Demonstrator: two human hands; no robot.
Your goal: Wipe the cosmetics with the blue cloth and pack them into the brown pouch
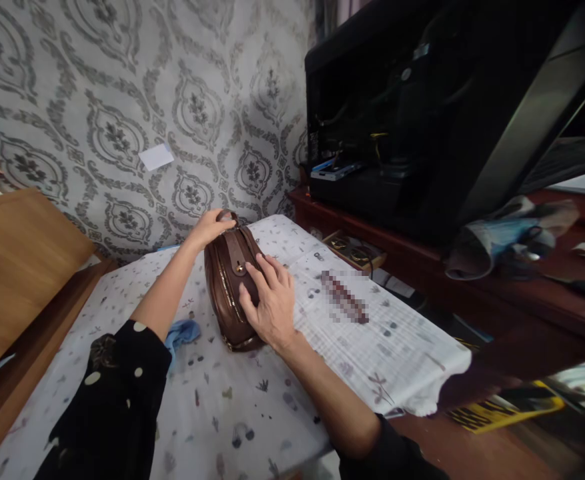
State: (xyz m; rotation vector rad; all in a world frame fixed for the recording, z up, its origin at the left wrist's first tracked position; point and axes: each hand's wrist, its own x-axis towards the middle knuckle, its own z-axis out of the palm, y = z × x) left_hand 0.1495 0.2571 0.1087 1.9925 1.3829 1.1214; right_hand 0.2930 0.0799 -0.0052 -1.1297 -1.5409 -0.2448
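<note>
A brown leather handbag [233, 313] with gold zippers and a small gold clasp rests on a white printed cloth. At its far end my left hand [211, 229] is closed around the handle. My right hand [272, 300] lies on the bag's right side with its fingers stretched out and apart, the fingertips near the clasp. Left of the bag, beside my left forearm, is a crumpled blue cloth [183, 333]. A brownish-red item [345, 298], blurred by pixelation, lies on the white cloth to the right.
The white printed cloth [212, 427] covers the table. A wooden board [27, 253] stands at the left, by the patterned wall [147, 107]. On the right are a black cabinet [372, 87], a small open box [355, 250] and a yellow-edged item [507, 408].
</note>
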